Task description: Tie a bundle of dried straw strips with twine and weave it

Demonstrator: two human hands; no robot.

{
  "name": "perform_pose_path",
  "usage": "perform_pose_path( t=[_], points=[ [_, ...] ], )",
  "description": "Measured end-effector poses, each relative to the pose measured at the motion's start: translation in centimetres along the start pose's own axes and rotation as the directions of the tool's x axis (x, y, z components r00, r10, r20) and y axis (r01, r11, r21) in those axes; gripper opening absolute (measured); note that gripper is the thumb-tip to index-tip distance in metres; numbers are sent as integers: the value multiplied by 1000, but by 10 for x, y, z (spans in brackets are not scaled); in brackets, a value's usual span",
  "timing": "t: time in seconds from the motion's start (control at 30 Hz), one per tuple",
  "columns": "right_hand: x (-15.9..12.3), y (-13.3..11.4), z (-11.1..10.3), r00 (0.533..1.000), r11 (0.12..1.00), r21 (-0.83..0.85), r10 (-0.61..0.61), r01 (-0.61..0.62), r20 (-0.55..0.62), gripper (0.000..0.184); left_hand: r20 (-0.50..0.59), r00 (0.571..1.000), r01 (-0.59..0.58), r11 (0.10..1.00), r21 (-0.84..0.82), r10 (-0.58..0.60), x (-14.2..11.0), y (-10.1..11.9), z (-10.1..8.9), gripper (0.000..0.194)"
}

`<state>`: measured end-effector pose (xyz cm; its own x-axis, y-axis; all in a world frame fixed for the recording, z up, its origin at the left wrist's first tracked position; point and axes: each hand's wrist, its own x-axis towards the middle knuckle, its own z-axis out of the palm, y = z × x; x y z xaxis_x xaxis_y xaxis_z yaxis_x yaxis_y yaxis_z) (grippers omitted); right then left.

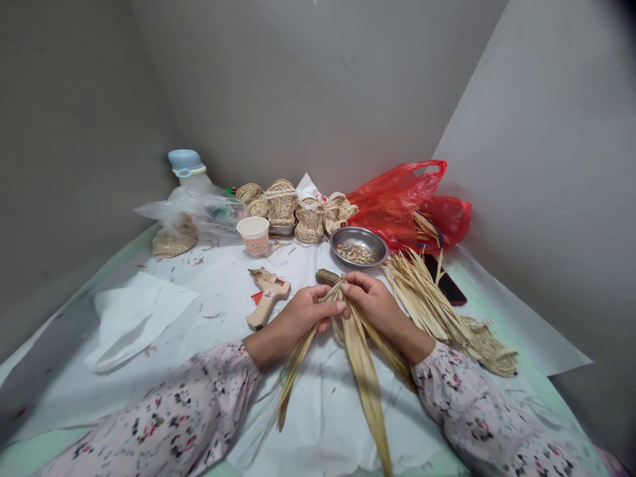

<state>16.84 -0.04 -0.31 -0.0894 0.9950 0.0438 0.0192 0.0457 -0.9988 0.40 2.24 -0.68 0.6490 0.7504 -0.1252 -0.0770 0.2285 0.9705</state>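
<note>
So, biggest stuff first: a white paper sheet (209, 318) covers the surface under the grip, and well ahead of our hands sit a row of woven straw baskets (281, 202) and a red plastic bag (397, 205). Nearer in, a steel bowl (382, 248) sits just ahead of the grip, a hot glue gun (265, 295) lies just to its left, and a loose pile of straw (422, 298) lies to its right.

We'd watch two things. If the pinch slackens, the long dried straw strips (362, 361) could slip and fan apart, since their ends hang free toward us. Dry strips like these also look like they could crack if bent too sharply. The glue gun is close enough that a careless swing of the left hand (308, 315) might knock it, and we can't tell from here whether it's hot.

As for the grip, the bundle sits right between our hands, held up off the paper. Both hands are closed and nearly touching, and the right hand (372, 308) presses its fingers (356, 281) down on the strips. A dark stub (326, 277) pokes out just past them. We can't tell how tightly the hidden fingers are squeezing.
</note>
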Motion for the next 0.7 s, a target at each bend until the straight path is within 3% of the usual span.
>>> perform_pose_path(
  t=[0.33,0.57,0.7],
  points=[
    [11,11,-14,966,996,27,-73,83,-246,21,54,997,41,996,78,-46,-3,1,1,25],
    [17,10,-30,911,989,100,-59,109,-407,20,158,982,112,993,-21,-108,-6,0,1,24],
    [20,14,-40,888,967,202,-49,157,-456,18,160,981,113,993,-19,-109,-6,-2,1,23]
  ],
)
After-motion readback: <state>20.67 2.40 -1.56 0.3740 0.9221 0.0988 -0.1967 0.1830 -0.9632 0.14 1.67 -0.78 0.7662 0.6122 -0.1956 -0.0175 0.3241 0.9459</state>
